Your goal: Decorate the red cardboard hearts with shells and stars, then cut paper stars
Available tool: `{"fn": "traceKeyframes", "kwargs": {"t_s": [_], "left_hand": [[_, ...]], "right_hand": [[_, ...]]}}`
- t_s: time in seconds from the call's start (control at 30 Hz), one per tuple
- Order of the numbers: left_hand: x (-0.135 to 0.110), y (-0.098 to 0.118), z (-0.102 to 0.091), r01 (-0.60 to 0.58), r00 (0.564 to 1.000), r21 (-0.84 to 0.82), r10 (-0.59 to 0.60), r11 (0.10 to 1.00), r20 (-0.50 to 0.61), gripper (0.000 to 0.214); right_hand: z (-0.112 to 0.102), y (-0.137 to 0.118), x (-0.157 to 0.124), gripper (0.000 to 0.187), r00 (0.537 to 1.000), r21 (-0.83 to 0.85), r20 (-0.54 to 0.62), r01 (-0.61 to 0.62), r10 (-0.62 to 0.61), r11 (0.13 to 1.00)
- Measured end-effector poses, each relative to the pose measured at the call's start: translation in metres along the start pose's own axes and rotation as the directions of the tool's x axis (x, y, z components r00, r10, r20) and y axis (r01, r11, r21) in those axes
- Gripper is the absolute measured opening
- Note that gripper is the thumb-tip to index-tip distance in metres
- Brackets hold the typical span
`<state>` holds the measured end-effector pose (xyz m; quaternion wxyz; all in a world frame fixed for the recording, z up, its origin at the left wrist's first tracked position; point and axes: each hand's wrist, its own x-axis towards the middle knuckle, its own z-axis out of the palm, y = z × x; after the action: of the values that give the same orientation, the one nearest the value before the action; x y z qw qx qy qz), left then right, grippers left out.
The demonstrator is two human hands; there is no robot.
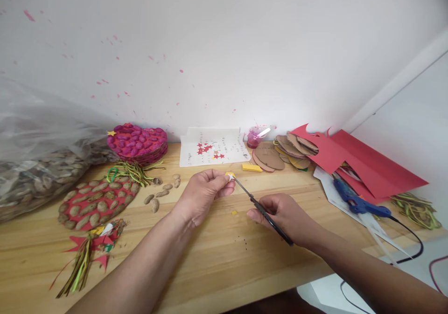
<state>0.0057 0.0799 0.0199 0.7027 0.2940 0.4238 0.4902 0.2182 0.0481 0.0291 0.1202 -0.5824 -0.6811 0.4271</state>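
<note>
Over the middle of the wooden table (217,258), the left hand (203,195) pinches a small yellow paper piece (229,175) between thumb and fingertips, holding it just above the boards. The right hand (285,218) is closed around the handles of a pair of black scissors (261,207), whose blades slant up and left so that the tips meet the yellow piece. A tiny yellow scrap (234,212) lies on the table between the two hands.

Behind them, against the wall, a white sheet with red stars (213,147) lies flat, with a yellow strip (251,167) and brown cardboard cut-outs (276,155) to its right. Red paper sheets (364,164) and a blue glue gun (357,202) crowd the right end. To the left sit a red shape covered in nuts (93,204), loose nuts (157,197), a pink nut-covered stack (137,142) and a plastic bag of nuts (35,174). Nothing lies across either hand's space.
</note>
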Motion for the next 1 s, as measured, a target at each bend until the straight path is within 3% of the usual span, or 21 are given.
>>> {"fn": "traceKeyframes", "kwargs": {"t_s": [1.0], "left_hand": [[0.0008,-0.0009,0.0001,-0.009,1.000,-0.029,0.008,1.000,-0.022,0.031]], "right_hand": [[-0.0010,0.0047,0.0024,0.048,1.000,0.028,-0.010,0.015,-0.014,0.999]]}}
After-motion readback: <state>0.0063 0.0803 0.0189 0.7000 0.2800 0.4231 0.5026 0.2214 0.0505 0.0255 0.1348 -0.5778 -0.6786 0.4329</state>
